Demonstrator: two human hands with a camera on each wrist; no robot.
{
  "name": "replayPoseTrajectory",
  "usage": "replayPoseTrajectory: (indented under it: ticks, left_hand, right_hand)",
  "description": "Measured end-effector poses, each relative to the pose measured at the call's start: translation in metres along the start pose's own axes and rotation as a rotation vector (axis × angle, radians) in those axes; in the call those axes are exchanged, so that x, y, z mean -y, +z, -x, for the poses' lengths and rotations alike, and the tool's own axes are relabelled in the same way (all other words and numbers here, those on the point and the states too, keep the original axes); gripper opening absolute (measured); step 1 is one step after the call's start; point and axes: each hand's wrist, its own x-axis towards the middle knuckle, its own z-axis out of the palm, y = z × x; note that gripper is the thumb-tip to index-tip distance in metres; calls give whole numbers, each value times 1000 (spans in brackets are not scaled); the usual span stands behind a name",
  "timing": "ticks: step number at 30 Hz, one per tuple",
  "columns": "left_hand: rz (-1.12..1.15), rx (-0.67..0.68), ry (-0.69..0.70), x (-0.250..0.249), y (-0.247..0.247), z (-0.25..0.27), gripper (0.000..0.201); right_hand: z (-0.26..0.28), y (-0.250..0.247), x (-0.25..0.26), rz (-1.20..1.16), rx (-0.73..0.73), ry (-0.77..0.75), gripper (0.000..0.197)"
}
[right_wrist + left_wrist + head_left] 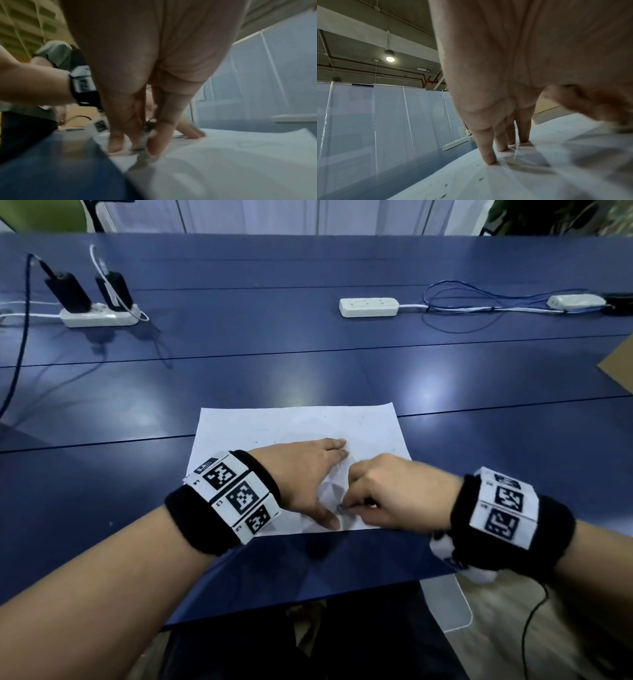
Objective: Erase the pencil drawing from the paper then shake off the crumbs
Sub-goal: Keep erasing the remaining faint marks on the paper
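Observation:
A white sheet of paper (pixel 294 426) lies on the blue table near its front edge. Faint pencil marks and dark crumbs (pixel 480 178) dot the sheet. My left hand (pixel 308 474) lies flat on the paper with straight fingers (pixel 488 152) pressing it down. My right hand (pixel 376 491) is just right of it, its curled fingers pinching a small grey-white eraser (pixel 143 140) against the paper near the front edge, next to the left thumb. The eraser (pixel 340 509) is mostly hidden by the fingers, and the right wrist view is blurred.
The blue table (pixel 308 354) stretches far back. A power strip with two black adapters (pixel 97 314) sits at the back left, and another strip (pixel 368 307) with looped blue cables at the back right. A cardboard corner (pixel 620 364) pokes in at the right edge.

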Motion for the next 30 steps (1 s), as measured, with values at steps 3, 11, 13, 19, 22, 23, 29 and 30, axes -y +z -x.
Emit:
replayPoseTrajectory:
  ticks: [3,11,13,19,22,23,29,30]
  left_hand:
    - [2,5,4,-1,0,2,117]
    - [-16,8,-5,-1,1,-1,121]
    - [-13,16,-9,-1,2,0,123]
    - [-16,12,-1,0,1,-1,120]
    - [-12,13,-11,-1,1,-1,121]
    - [-13,15,-9,-1,1,-1,120]
    - [-18,21,0,2,3,-3,122]
    - [-26,24,-5,1,3,-3,123]
  right_hand:
    - [-5,0,-5,18,-14,7,19]
    - [2,4,5,3,21,-38,18]
    - [3,5,7,29,43,-37,19]
    - [-10,-4,-15,30,-82,19,16]
    - [0,2,-1,-15,24,-34,21]
    - [-1,1,-1,-15,29,-34,21]
    - [-13,-7,-15,79,-88,22,21]
    - [-7,-4,-10,68,-62,-7,21]
